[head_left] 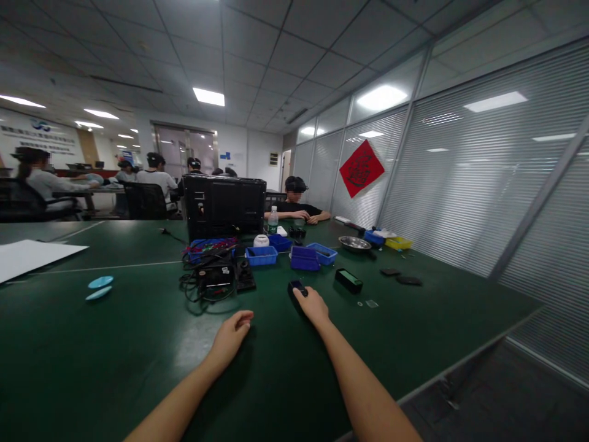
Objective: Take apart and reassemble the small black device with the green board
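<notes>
My right hand (315, 307) rests on the green table with its fingers around a small black open-topped box (294, 285). The thumb lies over the near side, and part of the box is hidden under the hand. My left hand (230, 333) hovers or rests just left of it, fingers loosely curled with a gap to the thumb and nothing visible in them. Right of my right hand stands a similar black box with a greenish top (348, 280). A small ring (359, 304) and a clear flat piece (372, 304) lie in front of that box.
A black computer case (225, 205) stands at the back, with tangled cables and a black power adapter (216, 277) before it. Blue trays (261, 255), a water bottle (273, 221) and a metal bowl (354, 244) are beyond my hands. A person (294, 205) sits across the table.
</notes>
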A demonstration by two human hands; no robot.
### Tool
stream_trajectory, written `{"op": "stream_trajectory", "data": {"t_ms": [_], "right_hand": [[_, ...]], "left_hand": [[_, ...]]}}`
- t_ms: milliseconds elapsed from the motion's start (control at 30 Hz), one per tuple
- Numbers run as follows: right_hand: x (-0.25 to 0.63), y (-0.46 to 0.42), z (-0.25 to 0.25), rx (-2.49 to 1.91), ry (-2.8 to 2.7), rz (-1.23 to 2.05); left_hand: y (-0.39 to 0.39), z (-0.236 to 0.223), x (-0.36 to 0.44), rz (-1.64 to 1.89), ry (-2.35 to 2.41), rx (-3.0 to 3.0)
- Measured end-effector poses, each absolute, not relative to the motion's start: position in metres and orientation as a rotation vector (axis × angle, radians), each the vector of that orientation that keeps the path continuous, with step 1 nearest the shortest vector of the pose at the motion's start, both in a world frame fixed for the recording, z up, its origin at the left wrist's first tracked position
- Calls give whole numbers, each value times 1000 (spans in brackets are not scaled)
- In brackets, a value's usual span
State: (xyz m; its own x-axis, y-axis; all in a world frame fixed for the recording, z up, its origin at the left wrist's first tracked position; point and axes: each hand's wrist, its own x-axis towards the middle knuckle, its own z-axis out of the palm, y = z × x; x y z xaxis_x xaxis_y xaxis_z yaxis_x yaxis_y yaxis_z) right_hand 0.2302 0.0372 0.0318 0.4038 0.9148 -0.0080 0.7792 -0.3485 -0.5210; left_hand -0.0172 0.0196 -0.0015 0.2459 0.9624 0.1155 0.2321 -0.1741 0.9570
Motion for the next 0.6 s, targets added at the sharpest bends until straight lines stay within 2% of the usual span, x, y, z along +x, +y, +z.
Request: {"op": "stream_trajectory", "data": {"t_ms": [600], "right_hand": [[250,30,39,-2233,-1610,479]], "left_hand": [[17,4,-18,934,1157,1706]]}}
